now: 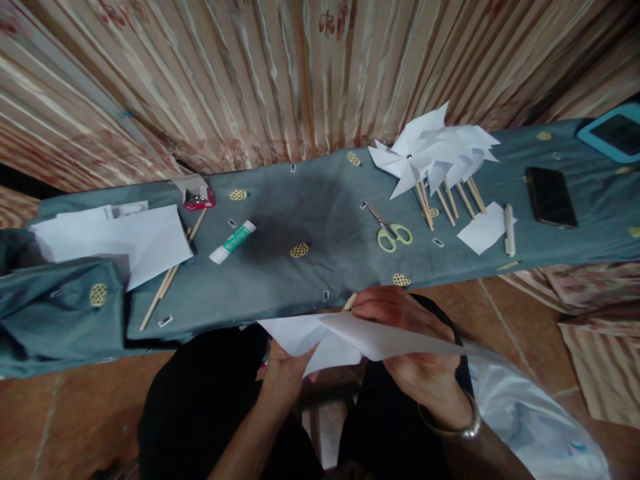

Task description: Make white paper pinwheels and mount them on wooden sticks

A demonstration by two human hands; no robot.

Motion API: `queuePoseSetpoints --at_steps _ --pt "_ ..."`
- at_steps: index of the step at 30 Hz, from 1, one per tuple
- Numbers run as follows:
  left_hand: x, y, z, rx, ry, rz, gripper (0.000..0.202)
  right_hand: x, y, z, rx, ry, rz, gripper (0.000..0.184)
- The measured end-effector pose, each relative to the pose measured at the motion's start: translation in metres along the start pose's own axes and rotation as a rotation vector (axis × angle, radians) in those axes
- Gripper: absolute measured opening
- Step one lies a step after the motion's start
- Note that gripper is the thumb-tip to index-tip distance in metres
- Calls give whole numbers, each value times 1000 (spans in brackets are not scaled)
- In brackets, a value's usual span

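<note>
A white paper pinwheel [345,337] is held over my lap, just off the near edge of the cloth-covered bench. My left hand [290,363] grips it from the left, with most of its fingers hidden behind the paper. My right hand [407,323] is closed at the pinwheel's right side, around a wooden stick [351,302] whose end pokes out past the fingers. The paper covers the spot where the stick and the pinwheel come together, so I cannot tell whether they are joined.
Several finished pinwheels [425,150] lie at the back right. Nearby are scissors [393,233], a paper piece [483,229], a pen [509,230] and a phone [550,197]. Leftward lie a glue stick [233,242], a small pin box [199,195], wooden sticks [159,298] and paper sheets [150,243].
</note>
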State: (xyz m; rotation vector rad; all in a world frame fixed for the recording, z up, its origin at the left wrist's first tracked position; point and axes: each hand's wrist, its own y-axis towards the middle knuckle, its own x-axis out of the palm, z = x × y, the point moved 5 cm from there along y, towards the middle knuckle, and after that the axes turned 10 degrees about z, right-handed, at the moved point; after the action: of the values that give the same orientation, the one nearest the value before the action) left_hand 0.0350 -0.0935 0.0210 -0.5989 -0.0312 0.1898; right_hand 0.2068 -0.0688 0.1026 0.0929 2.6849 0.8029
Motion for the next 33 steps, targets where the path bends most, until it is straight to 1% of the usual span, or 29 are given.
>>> queuePoseSetpoints --at_steps 5,8,12,15,19,23,24,26,28,29,31,33 --pt "0 0 -3 -2 41 -15 6 0 1 -1 -5 8 0 24" --pt "0 -1 -2 -24 19 -12 8 -1 0 -1 -6 7 5 25" --pt "5 0 -9 -92 -103 -63 11 -1 0 3 25 11 1 26" --pt "10 2 -19 -101 -184 -67 22 -1 0 7 63 27 -6 24" --pt "10 6 -27 -65 -203 -35 35 -1 2 13 162 1 -17 17" --pt "8 7 -27 -36 -174 -19 36 4 5 22 296 -56 -38 6" --pt "7 6 -26 -26 -178 -10 34 6 6 25 328 -58 -55 7" --pt "6 6 -26 6 -212 15 31 12 7 34 405 -53 -97 15" --pt "5 6 -28 19 -262 33 31 21 10 44 468 -38 -163 19" --pt "5 6 -31 9 -288 42 32 26 12 50 489 -47 -215 19" --pt "5 8 -38 -54 -366 65 38 37 17 61 492 -78 -325 20" --pt "7 9 -45 -118 -451 48 43 50 22 71 469 -121 -459 23"
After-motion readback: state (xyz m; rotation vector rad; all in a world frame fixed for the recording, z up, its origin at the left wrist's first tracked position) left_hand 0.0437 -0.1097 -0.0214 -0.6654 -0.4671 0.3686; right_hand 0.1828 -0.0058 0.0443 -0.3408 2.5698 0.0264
